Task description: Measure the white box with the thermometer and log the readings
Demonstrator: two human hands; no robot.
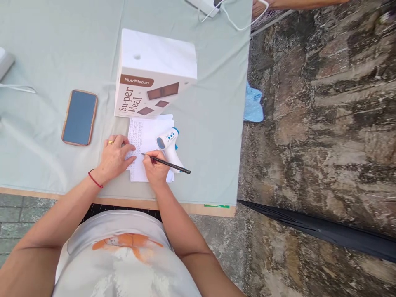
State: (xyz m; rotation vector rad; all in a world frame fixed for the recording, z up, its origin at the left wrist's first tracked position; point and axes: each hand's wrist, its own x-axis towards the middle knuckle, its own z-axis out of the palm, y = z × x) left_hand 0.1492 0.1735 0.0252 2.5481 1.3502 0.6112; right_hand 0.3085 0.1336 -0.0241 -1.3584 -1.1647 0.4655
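A sheet of white paper (148, 172) with columns of small handwriting or print down its left part lies on the table; the marks are too small to read. My right hand (155, 167) grips a black pen (173, 166), its tip touching or just over the sheet. Lying on the paper's left edge, my left hand (115, 154) has its fingers apart and holds nothing. A white and blue infrared thermometer (168, 142) rests on the right part of the paper, beside my right hand. Behind the sheet stands a white box (157, 53) with brown printing.
Left of the box lies a phone (79, 117) in a brown case. White devices with cables sit at the far left (4, 62) and the back (206, 6). A pale green cloth (213, 123) covers the table. Part of another person's limb (297, 4) shows at top right.
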